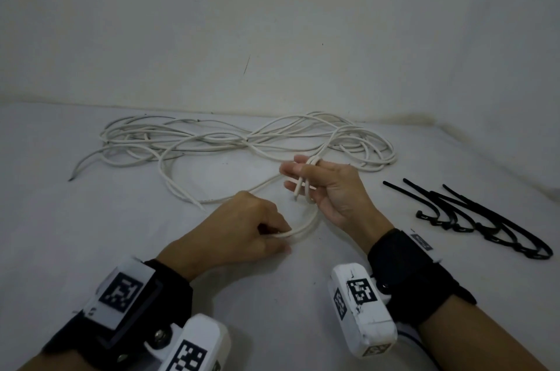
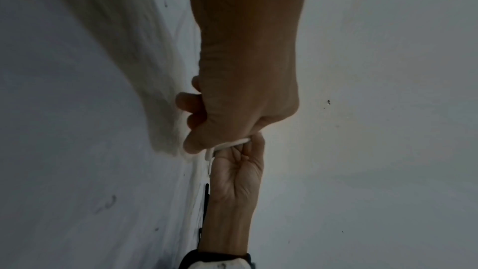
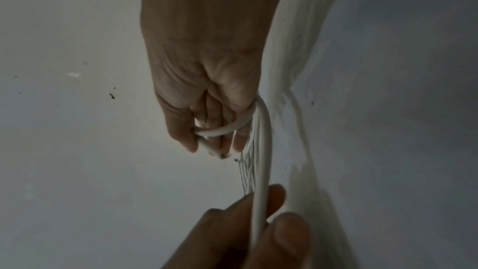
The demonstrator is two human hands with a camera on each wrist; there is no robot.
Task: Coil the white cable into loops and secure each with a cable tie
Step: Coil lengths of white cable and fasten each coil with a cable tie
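Observation:
A long white cable (image 1: 212, 140) lies in a loose tangle across the back of the white table (image 1: 91, 234). My right hand (image 1: 298, 179) is raised over the table's middle, its thumb pinching the cable's cut end and a small loop against the fingers. The same loop (image 3: 222, 128) runs across its fingers in the right wrist view. From there the cable curves down to my left hand (image 1: 277, 234), which pinches the strand (image 2: 230, 144) between thumb and fingers just above the table. Several black cable ties (image 1: 485, 219) lie to the right of my right hand.
A pale wall (image 1: 272, 21) rises right behind the cable pile. A second free cable end (image 1: 72, 178) points to the left front of the pile. Bare tabletop stretches in front of my hands and to the left.

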